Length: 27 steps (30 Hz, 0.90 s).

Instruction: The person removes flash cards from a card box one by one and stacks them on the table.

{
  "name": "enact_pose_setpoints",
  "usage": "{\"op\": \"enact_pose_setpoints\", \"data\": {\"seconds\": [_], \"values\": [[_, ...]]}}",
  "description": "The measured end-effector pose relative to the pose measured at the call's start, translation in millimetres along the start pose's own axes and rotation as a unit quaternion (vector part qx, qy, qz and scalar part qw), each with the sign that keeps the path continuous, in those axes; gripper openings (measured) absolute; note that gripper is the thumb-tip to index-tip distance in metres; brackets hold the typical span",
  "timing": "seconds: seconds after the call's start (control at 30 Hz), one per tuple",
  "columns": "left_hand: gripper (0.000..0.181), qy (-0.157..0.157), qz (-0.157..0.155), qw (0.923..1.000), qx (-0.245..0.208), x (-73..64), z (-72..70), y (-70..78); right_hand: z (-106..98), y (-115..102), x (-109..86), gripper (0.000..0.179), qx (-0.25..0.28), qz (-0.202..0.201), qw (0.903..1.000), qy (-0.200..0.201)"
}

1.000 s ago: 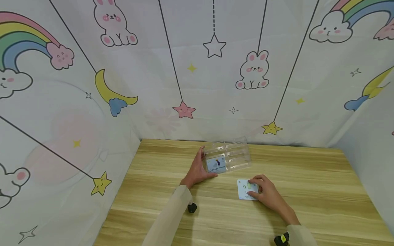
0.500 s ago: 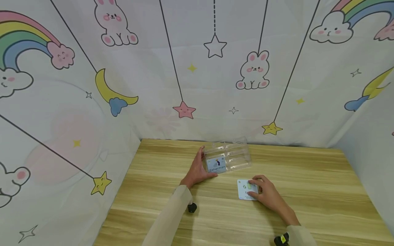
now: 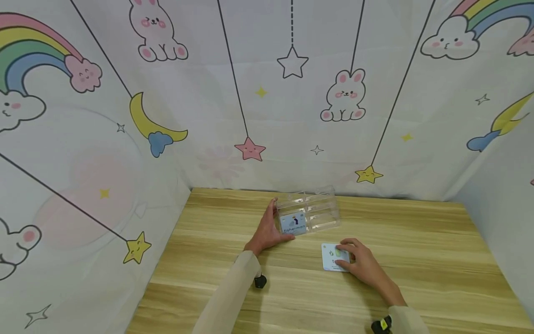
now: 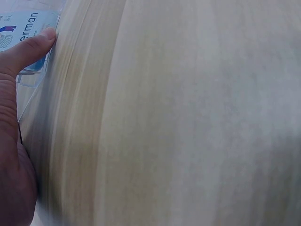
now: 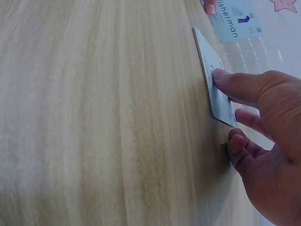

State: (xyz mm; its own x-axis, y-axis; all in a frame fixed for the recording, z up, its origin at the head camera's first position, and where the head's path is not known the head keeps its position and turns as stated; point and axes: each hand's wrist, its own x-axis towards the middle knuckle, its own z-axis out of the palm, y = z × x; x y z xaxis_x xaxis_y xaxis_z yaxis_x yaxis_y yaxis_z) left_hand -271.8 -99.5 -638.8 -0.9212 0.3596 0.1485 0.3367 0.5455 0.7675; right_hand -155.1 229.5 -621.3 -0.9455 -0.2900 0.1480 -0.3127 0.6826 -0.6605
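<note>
On the wooden table stands a clear plastic box with several compartments. A light blue card printed "fisherman" is in its front left one. My left hand grips the box's left side, thumb at the front edge; in the left wrist view the thumb lies by the printed card. My right hand pinches a pale card with a small green picture, right of and nearer than the box. The right wrist view shows that card slightly thick, perhaps a stack, under the thumb; part of its print is covered.
The wooden table reaches back to a white cloth wall printed with rabbits, stars and rainbows. The box stands close to that back wall. Cloth sides enclose the table at left and right. Black wrist devices show at the sleeves.
</note>
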Motion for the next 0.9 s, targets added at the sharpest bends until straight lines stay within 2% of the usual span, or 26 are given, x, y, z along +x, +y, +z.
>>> {"op": "enact_pose_setpoints", "data": {"seconds": [0.13, 0.37, 0.67, 0.9], "values": [[0.139, -0.001, -0.007, 1.0, 0.003, 0.3, 0.0, 0.2, -2, -2, 0.9, 0.043, 0.004, -0.004, 1.0, 0.004], [0.138, 0.005, 0.007, 0.9999, -0.009, -0.1, -0.5, -0.2, -6, -6, 11.5, 0.044, -0.008, -0.023, 0.9996, 0.014], [0.139, 0.002, -0.001, 1.0, 0.0, -0.2, -0.1, -2.7, -13, -22, 40.7, 0.045, -0.006, -0.041, 0.999, -0.02], [0.139, 0.003, -0.003, 1.0, -0.004, -0.3, 0.0, -1.8, -10, -38, 63.7, 0.046, 0.015, -0.065, 0.9976, -0.019]]}}
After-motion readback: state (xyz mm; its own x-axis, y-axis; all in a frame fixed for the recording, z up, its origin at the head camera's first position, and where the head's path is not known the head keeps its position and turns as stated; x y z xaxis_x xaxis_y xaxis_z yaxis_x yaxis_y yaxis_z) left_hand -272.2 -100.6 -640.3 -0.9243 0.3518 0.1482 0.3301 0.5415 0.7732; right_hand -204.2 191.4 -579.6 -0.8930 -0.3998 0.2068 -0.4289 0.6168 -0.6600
